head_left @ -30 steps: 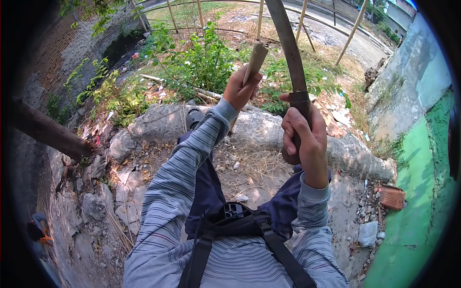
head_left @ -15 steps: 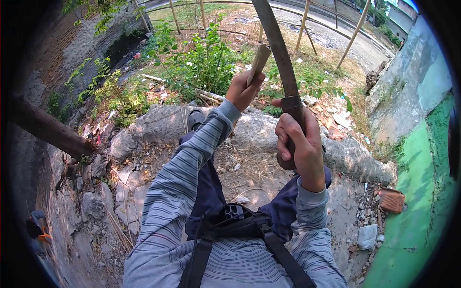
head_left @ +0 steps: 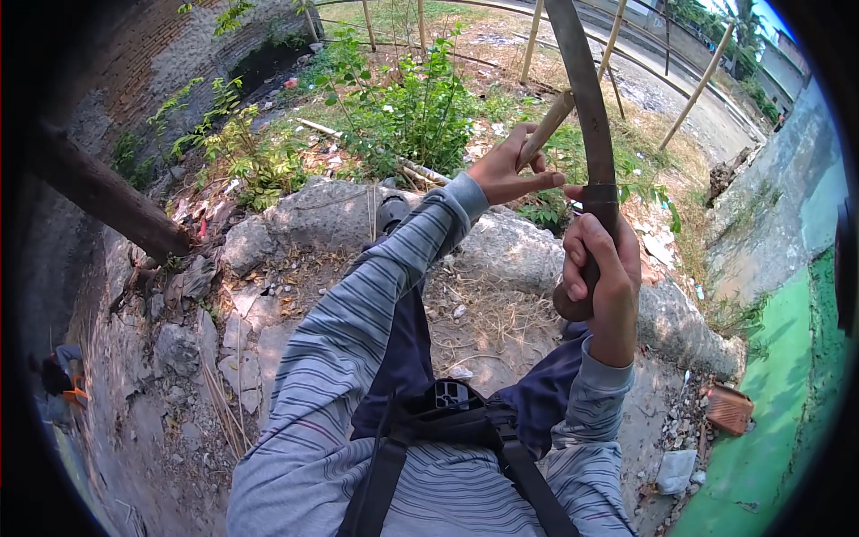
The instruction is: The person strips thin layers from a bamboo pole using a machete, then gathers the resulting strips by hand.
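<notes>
- Half a second ago the left hand (head_left: 506, 170) was a tight fist; now its grip is looser, with one digit stretched out toward the knife's collar, while the other fingers curl around a pale, round, woody stick (head_left: 546, 130).
- The stick has also tipped further over to the right; its upper end meets the blade's left edge in the view, though I cannot tell whether the two truly touch.
- The right hand (head_left: 608, 277) is wrapped firmly around the handle of a long, curved knife with a dark metal blade (head_left: 587, 98), as before, one fingertip poking out beside the collar.
- The blade stands nearly upright, its metal dull and mottled, its far end cut off by the upper edge; the handle is smooth, dark brown and rounded at the butt.
- Both sleeves are soft grey knit with thin dark stripes; the trousers (head_left: 394, 358) are navy cloth.
- Stick and knife are held above a low, rough, pale grey concrete ledge (head_left: 322, 215), with cracked, dusty ground (head_left: 161, 447) and dry straw on the near side.
- Beyond it grow leafy green bushes (head_left: 429, 112), before a fence of thin bamboo poles (head_left: 702, 85).
- A green-painted wall (head_left: 761, 447) bounds the right; a thick brown wooden post (head_left: 116, 192) slants at left.
</notes>
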Motion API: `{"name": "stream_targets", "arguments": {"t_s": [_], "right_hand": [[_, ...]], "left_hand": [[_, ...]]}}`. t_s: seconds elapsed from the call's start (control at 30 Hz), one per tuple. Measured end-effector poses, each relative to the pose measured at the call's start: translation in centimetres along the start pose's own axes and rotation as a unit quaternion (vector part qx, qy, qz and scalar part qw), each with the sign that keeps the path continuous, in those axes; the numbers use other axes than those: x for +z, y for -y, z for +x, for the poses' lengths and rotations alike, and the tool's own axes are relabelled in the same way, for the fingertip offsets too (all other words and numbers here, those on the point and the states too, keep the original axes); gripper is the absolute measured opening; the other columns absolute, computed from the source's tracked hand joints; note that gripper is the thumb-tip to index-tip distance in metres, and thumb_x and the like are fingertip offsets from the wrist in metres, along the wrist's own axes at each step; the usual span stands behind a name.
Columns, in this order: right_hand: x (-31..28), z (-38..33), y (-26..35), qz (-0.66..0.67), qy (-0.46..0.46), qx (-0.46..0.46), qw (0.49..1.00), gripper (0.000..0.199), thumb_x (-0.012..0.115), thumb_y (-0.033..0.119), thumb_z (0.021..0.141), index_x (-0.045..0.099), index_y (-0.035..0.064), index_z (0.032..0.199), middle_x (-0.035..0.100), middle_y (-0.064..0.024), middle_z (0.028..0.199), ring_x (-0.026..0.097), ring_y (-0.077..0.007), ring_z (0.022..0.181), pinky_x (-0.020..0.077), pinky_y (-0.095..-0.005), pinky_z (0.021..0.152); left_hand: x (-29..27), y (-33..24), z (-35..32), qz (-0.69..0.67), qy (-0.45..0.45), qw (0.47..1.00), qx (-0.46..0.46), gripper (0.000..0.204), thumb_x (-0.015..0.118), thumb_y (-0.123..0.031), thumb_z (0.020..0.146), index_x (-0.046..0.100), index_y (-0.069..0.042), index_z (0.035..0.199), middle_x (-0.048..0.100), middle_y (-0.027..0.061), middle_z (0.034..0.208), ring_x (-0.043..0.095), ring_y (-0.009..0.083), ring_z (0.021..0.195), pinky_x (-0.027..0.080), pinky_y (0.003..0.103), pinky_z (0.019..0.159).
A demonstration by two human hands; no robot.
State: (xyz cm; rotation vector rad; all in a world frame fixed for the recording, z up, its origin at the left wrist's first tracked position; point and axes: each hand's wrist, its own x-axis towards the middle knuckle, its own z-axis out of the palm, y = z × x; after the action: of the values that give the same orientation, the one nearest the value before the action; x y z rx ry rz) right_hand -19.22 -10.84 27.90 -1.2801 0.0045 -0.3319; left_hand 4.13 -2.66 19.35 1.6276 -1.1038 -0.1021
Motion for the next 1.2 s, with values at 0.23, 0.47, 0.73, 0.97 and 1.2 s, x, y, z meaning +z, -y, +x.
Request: {"name": "stream_targets", "arguments": {"t_s": [0.23, 0.47, 0.73, 0.97, 1.2], "right_hand": [[-1.3, 1.1, -0.7, -0.027, -0.012, -0.028, 0.999, 0.037, 0.055, 0.019, 0.102, 0.051, -0.0037, 0.131, 0.044, 0.002, 0.074, 0.039, -0.0026, 0.047, 0.0312, -0.0186, 0.043], [-1.4, 1.1, -0.3, -0.036, -0.012, -0.015, 0.999, 0.036, 0.055, 0.018, 0.102, 0.051, -0.004, 0.13, 0.045, 0.0019, 0.074, 0.039, -0.0025, 0.047, 0.0309, -0.019, 0.043], [-0.9, 1.3, -0.6, -0.063, -0.019, -0.02, 0.998, 0.036, 0.056, 0.018, 0.101, 0.052, -0.0027, 0.131, 0.045, 0.0015, 0.074, 0.04, -0.0024, 0.047, 0.0311, -0.0192, 0.043], [-0.4, 1.6, -0.4, -0.039, 0.02, -0.025, 0.999, 0.036, 0.056, 0.018, 0.102, 0.052, -0.002, 0.131, 0.047, 0.0014, 0.076, 0.04, -0.0021, 0.047, 0.0312, -0.0195, 0.044], [-1.3, 1.9, -0.9, -0.031, 0.009, -0.026, 0.999, 0.034, 0.056, 0.018, 0.103, 0.053, -0.0015, 0.131, 0.048, 0.0009, 0.078, 0.041, -0.0017, 0.046, 0.0312, -0.0192, 0.043]], "left_hand": [[-7.4, 14.6, -1.7, -0.189, 0.105, 0.939, -0.27, 0.124, 0.084, -0.026, 0.081, -0.01, -0.008, 0.159, 0.06, 0.0265, 0.131, 0.062, 0.0307, 0.12, 0.05, 0.047, 0.101], [-10.8, 27.9, -10.0, 0.401, 0.21, 0.743, -0.493, 0.086, 0.069, -0.033, 0.085, 0.027, -0.009, 0.157, 0.041, 0.0188, 0.156, 0.046, 0.0388, 0.138, 0.04, 0.047, 0.115], [-11.0, 27.9, -10.2, 0.343, 0.193, 0.754, -0.527, 0.102, 0.074, -0.042, 0.084, 0.016, -0.006, 0.159, 0.04, 0.0221, 0.156, 0.045, 0.0389, 0.14, 0.038, 0.046, 0.116], [-13.3, 25.5, -11.4, 0.367, 0.162, 0.818, -0.413, 0.118, 0.086, -0.049, 0.071, 0.021, 0.0, 0.157, 0.052, 0.0242, 0.143, 0.056, 0.0323, 0.129, 0.045, 0.039, 0.108], [-5.6, 13.9, -3.6, 0.094, 0.162, 0.976, -0.111, 0.124, 0.094, -0.047, 0.064, 0.023, -0.009, 0.159, 0.051, 0.0195, 0.143, 0.048, 0.0319, 0.135, 0.04, 0.045, 0.113]]}}
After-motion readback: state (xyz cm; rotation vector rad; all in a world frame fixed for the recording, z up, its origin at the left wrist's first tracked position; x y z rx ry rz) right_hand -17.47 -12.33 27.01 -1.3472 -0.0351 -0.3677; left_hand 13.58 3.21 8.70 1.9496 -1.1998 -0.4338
